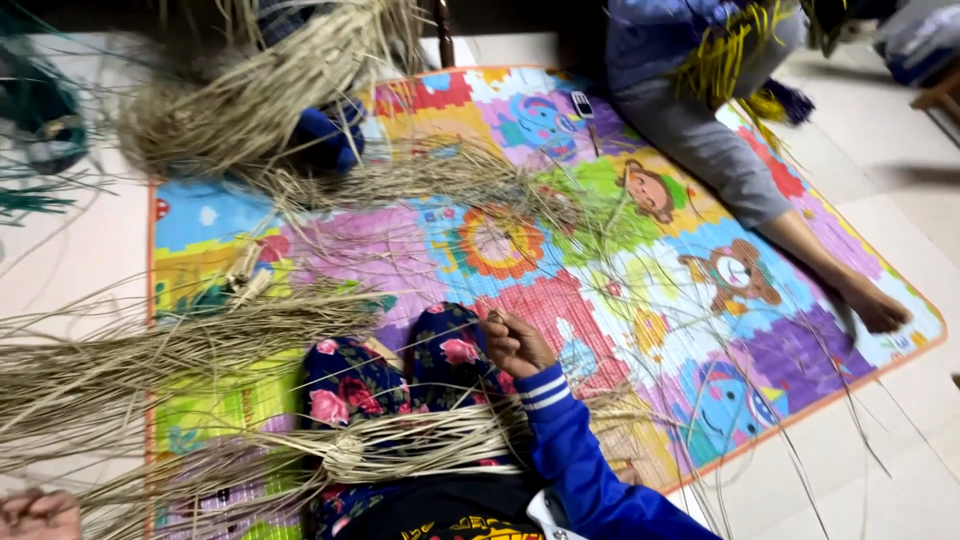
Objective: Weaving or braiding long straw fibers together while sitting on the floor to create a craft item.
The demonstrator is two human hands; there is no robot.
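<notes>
- The colourful play mat (700,330) takes up most of the floor, with cartoon animals printed all over it.
- Dried straw is everywhere: one big heap (250,90) at the top left, one loose spread (440,175) mid-mat, one long sheaf (150,350) coming in from the left, so three piles besides the one being worked.
- The tied straw bundle (400,450) lies across the person's lap, over the floral trousers (400,370), just below and left of the right hand.
- A second person's leg (740,170) in grey stretches across the mat's top right, bare foot (875,305) near the edge.
- The right hand (515,342), in a blue sleeve with white stripes, is curled up, pinching one thin straw strand (470,320).
- The left hand (38,515) barely peeks in bottom left; can't tell what its fingers are doing.
</notes>
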